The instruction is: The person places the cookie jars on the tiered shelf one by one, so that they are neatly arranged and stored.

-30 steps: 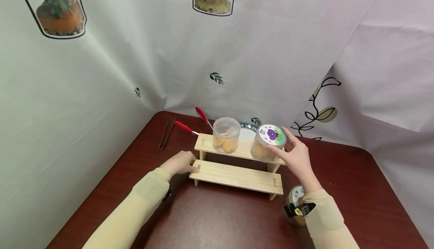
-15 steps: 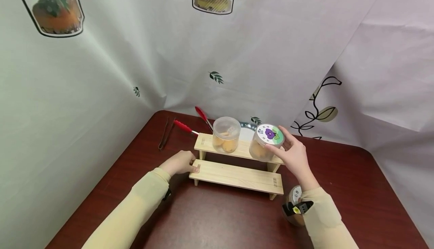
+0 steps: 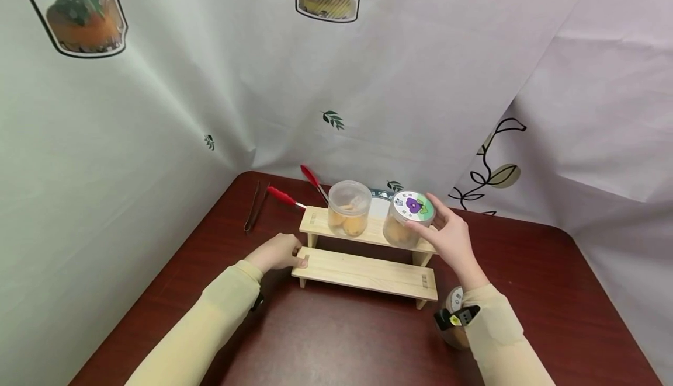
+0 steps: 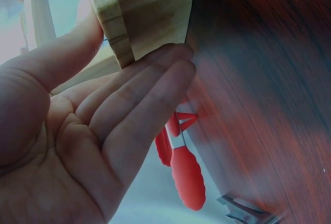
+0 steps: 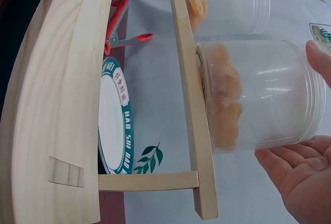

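On upper shelf (image 3: 375, 232) of rack (image 3: 422, 258): first jar (image 3: 349, 209) at eleven o'clock, second jar (image 3: 401, 223) at two, right hand (image 3: 451, 237) at its three. On lower shelf (image 3: 363, 271): left hand (image 3: 274, 251) at nine-o'clock end. Around rack: tongs (image 3: 283, 195) at ten, plate (image 5: 115, 125) behind at twelve, third jar (image 3: 458, 339) at four.

Comprises one wooden stand (image 3: 365, 271) of two tiers, three clear jars (image 3: 349, 215), two printed lids (image 3: 414, 206), one plate (image 5: 111, 123) and one table (image 3: 336, 345). Includes one pair of plain metal tongs (image 3: 253, 214) and two red handles (image 3: 281, 195), belonging apparently to one further pair, partly hidden behind the stand. Also lists one left hand (image 3: 276, 251), one right hand (image 3: 449, 237), two dark wrist bands (image 3: 456, 318) and, on the backdrop (image 3: 410, 82), two large potted-plant prints (image 3: 84, 21).
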Motion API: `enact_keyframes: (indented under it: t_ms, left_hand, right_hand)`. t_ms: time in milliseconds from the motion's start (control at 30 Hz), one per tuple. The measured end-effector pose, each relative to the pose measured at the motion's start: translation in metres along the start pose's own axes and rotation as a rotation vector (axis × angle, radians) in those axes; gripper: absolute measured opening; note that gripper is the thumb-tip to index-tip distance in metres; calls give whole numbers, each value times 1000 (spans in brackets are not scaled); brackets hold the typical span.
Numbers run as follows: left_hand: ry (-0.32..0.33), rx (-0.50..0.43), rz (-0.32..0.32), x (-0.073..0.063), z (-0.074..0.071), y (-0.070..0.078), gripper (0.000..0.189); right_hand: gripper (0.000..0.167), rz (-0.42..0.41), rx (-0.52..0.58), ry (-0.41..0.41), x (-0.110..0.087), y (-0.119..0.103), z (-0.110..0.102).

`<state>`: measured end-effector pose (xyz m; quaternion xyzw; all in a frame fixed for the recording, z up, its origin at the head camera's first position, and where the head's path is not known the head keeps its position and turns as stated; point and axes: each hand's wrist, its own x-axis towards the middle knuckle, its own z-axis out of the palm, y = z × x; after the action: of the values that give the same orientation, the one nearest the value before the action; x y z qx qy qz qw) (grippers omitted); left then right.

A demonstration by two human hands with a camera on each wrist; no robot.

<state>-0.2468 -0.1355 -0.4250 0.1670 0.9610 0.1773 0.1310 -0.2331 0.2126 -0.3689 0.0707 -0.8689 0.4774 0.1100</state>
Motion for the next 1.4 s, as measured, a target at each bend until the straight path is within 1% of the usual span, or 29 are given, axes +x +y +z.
enact_keyframes:
  t_ms: [333,600,1000,1200,1400]
  left_hand:
    - [0,-14,3,-1,0,0,28]
    - [-2,-14,5,-2,-2,1,24]
    - [9,5,2,-1,0,0,29]
    - [-1,-3,-3,-1,1,0,29]
    - [-1,1,-3,0,0,1,28]
  right_hand:
    - [84,7,-2,5,3,1,2]
    - [86,2,15,-5,2,1,2]
    - [87,1,42,-15,1,0,2]
    - [88,-6,47,-22,0,4,1]
    - [89,5,42,-41,-2,8,-1]
